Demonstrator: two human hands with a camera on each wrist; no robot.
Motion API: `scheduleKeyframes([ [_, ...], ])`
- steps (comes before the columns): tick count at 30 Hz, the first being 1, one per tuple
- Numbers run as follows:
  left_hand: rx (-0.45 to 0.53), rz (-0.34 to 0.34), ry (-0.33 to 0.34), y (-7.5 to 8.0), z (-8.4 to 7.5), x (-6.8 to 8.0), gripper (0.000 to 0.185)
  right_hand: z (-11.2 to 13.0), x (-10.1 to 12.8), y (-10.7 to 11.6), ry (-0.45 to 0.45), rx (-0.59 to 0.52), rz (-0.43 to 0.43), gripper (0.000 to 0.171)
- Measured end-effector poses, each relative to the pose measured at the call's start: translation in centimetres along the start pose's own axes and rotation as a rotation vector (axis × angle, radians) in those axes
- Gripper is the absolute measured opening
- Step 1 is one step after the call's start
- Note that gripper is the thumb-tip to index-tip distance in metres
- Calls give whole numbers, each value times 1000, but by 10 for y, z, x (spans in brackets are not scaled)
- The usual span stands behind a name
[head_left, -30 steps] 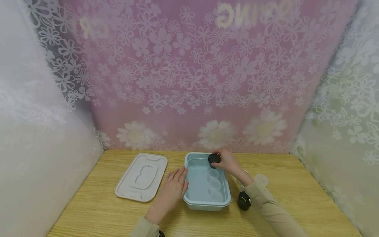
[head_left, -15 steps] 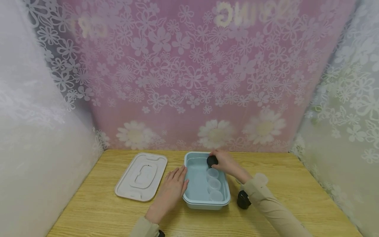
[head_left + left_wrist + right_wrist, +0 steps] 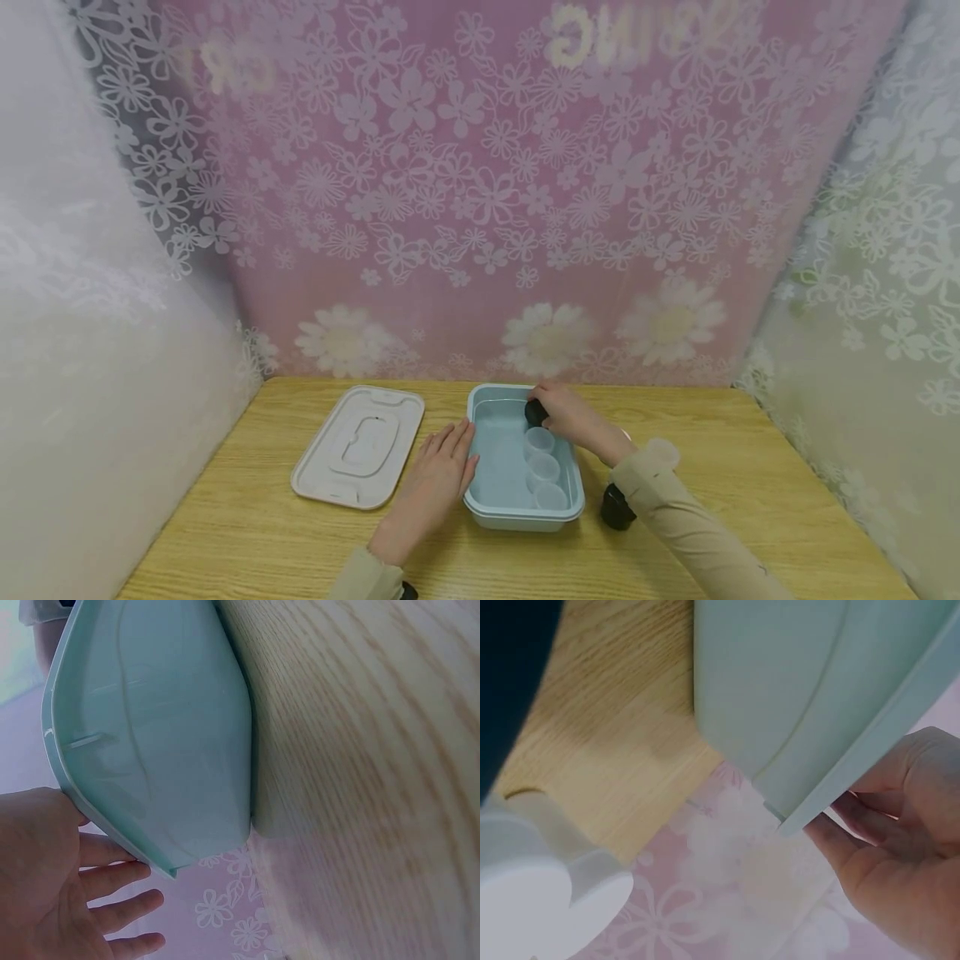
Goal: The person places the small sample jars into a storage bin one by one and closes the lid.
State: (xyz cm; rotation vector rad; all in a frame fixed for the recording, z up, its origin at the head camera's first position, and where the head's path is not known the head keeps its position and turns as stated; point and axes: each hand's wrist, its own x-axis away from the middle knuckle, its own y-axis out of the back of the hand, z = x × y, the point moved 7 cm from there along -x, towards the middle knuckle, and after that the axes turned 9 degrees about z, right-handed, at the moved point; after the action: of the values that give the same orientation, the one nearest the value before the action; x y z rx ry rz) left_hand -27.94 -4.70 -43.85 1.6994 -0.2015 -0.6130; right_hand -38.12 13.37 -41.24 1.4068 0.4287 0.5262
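A light-blue plastic bin (image 3: 495,515) stands in the middle of the table. Along its right side sits a row of translucent round cups (image 3: 543,468). My right hand (image 3: 572,417) reaches over the far right rim and holds a small black round object (image 3: 535,412) in the back corner, behind the cups. In the right wrist view the bin wall hides that object from the hand (image 3: 911,817). My left hand (image 3: 442,467) rests against the bin's left rim with its fingers straight. The left wrist view shows this hand (image 3: 82,885) spread along the rim's outside.
A whitish lid (image 3: 367,450) lies flat left of the bin. Another black object (image 3: 617,507) stands to the right, by my right sleeve. White cup-like things (image 3: 547,877) show in the right wrist view, partly behind the forearm in the head view. A flowered curtain (image 3: 480,208) hangs behind the table.
My right hand has lowered the black object deeper into the bin's back right corner, shifting slightly left. My left hand has stayed at the rim.
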Motion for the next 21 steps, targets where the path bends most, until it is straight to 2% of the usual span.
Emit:
scheduleKeyframes([
  [11, -1, 11, 3, 0, 0, 0, 50, 2, 0, -6, 33, 33, 43, 36],
  [21, 11, 15, 9, 1, 0, 0, 50, -2, -3, -7, 19, 26, 48, 37],
])
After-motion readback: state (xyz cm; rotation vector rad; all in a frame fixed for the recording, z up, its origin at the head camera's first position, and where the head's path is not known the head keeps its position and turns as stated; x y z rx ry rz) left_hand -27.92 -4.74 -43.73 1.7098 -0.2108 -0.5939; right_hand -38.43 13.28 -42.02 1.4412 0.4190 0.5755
